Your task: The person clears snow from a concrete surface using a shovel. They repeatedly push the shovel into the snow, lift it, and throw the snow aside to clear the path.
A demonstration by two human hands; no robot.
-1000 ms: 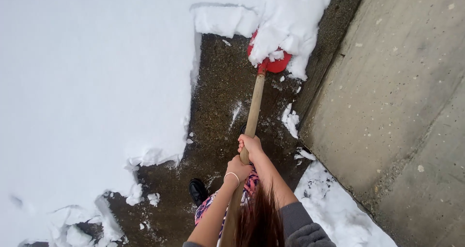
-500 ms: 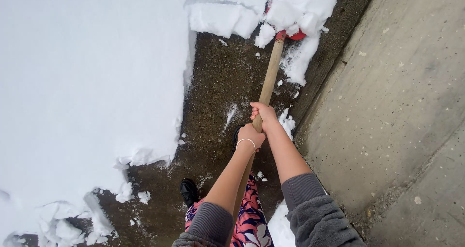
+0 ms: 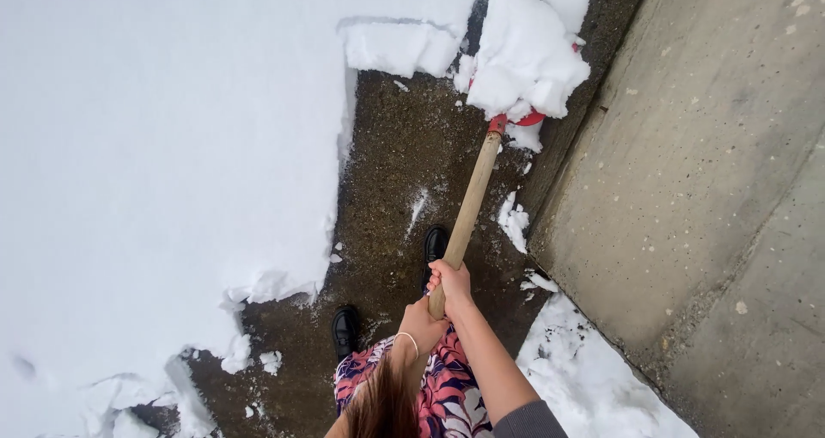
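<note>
Head view, looking steeply down: a long, pale wooden shovel handle (image 3: pixel 469 210) is gripped by both bare hands near its near end, the right hand (image 3: pixel 450 281) farther along with its fingers wrapped closed around the wood, the left hand (image 3: pixel 421 325), with a thin bracelet at the wrist, closed around it just behind. At the far end, the red plastic shovel blade (image 3: pixel 530 118) is almost wholly hidden under a heaped load of white snow (image 3: pixel 524 55) and lies beside the grey concrete wall (image 3: pixel 687 189) on the right. A strip of dark, wet gravelled pavement (image 3: pixel 387 180) is exposed between blade and feet, so this part is judged cleared. Left of it an unbroken white snow field (image 3: pixel 163 146) remains, and a smaller snow patch (image 3: pixel 593 378) lies near right. Two black shoes (image 3: pixel 346 328) stand on the bared strip.
</note>
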